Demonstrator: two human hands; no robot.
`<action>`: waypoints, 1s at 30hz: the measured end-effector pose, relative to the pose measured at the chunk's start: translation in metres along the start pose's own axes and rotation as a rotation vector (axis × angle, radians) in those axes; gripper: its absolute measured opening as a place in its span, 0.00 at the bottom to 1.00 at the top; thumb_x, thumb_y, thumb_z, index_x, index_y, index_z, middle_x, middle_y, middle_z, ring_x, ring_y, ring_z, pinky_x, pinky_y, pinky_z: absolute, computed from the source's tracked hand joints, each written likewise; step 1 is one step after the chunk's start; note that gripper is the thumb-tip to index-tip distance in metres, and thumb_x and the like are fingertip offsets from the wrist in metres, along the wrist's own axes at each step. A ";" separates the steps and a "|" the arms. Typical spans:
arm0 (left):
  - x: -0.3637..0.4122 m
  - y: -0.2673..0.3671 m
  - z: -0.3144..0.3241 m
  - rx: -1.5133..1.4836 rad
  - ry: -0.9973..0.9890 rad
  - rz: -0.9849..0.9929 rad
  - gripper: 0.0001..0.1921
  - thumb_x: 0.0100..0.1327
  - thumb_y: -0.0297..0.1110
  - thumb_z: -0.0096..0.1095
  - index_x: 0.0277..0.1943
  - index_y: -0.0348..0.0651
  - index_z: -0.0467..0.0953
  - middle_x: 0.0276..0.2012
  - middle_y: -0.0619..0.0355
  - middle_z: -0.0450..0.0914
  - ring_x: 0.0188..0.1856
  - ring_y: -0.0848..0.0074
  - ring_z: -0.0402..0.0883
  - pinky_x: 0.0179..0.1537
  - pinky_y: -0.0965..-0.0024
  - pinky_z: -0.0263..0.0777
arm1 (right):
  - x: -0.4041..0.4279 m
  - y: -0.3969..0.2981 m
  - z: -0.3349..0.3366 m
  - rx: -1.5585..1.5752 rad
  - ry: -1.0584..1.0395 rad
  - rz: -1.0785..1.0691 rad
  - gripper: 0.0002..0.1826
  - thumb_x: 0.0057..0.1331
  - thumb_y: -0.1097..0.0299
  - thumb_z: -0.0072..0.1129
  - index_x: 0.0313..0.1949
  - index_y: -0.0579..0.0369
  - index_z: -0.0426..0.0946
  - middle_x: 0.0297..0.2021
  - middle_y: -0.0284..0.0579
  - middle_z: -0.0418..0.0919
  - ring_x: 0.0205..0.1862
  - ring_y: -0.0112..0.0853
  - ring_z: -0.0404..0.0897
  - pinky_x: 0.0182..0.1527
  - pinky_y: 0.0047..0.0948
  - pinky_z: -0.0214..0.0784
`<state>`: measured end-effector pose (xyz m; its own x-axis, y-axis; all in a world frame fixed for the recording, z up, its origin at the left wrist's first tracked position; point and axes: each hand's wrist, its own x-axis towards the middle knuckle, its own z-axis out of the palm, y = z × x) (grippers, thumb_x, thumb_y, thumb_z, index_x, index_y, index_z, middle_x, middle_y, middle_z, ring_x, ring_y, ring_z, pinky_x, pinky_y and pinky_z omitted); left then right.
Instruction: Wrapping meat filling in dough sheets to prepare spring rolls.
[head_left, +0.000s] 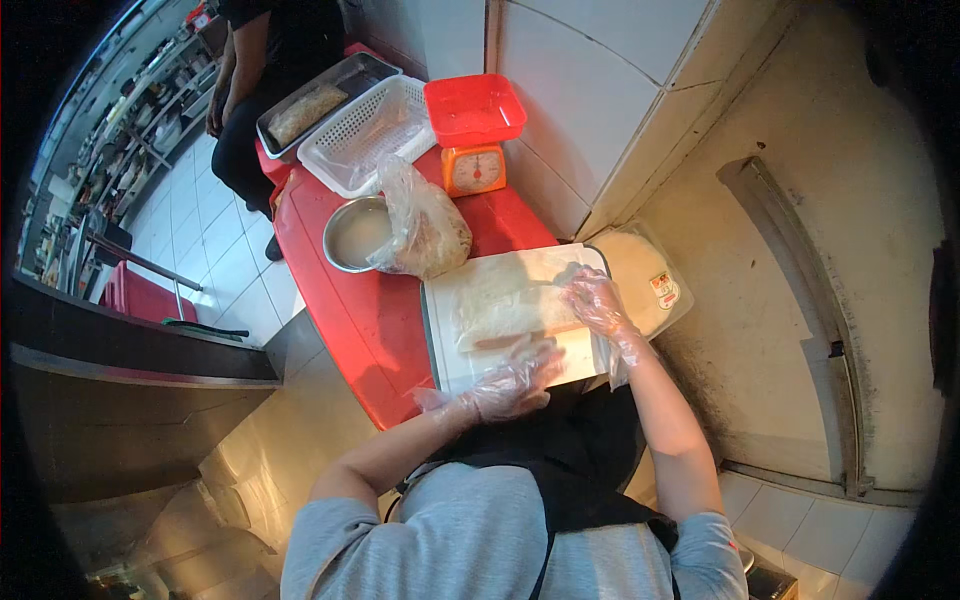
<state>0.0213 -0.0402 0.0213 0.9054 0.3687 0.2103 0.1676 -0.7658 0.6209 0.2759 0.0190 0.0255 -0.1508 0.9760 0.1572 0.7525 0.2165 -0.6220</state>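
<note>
A white cutting board (442, 307) with a dark rim lies at the near end of the red table. Thin, translucent whitish sheets (510, 300), perhaps rice paper, are spread on it, with a brownish strip along their near side. My left hand (517, 382), in a clear plastic glove, is at the board's near edge, somewhat blurred, fingers spread and holding nothing visible. Also gloved, my right hand (596, 300) reaches over the sheets' right end with bent fingers; whether it pinches a sheet cannot be told. Beyond the board stand a knotted clear plastic bag of pale food (431, 232) and a metal bowl of cloudy liquid (360, 232).
Round pale wrappers in a clear package (630, 277) lie right of the board, beside the wall. An orange scale with a red tray (476, 165), a white perforated basket (360, 135) and a dark tray (322, 105) occupy the far end. Another person (255, 97) is beyond.
</note>
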 end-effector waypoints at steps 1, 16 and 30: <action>0.003 -0.003 0.002 0.161 0.001 -0.127 0.30 0.67 0.43 0.59 0.69 0.45 0.63 0.74 0.47 0.56 0.76 0.53 0.53 0.71 0.42 0.50 | 0.002 0.003 0.004 -0.004 0.006 -0.003 0.07 0.59 0.68 0.62 0.36 0.56 0.82 0.40 0.48 0.79 0.48 0.46 0.76 0.54 0.44 0.68; 0.001 -0.041 0.003 0.190 0.214 -0.447 0.24 0.60 0.35 0.61 0.59 0.41 0.70 0.49 0.46 0.79 0.50 0.51 0.78 0.47 0.51 0.70 | -0.024 -0.029 0.027 -0.249 -0.260 -0.348 0.18 0.58 0.58 0.65 0.46 0.52 0.80 0.49 0.47 0.75 0.55 0.47 0.72 0.60 0.47 0.64; -0.008 -0.041 -0.009 0.195 0.290 -0.518 0.12 0.55 0.40 0.68 0.36 0.43 0.77 0.35 0.46 0.77 0.40 0.49 0.78 0.42 0.51 0.72 | -0.023 -0.022 0.011 -0.276 -0.325 -0.271 0.17 0.56 0.59 0.65 0.43 0.53 0.80 0.46 0.46 0.77 0.54 0.46 0.73 0.58 0.44 0.66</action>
<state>0.0034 -0.0069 0.0013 0.5491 0.8252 0.1322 0.6499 -0.5211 0.5532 0.2560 -0.0079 0.0267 -0.5230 0.8523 0.0112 0.7933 0.4916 -0.3591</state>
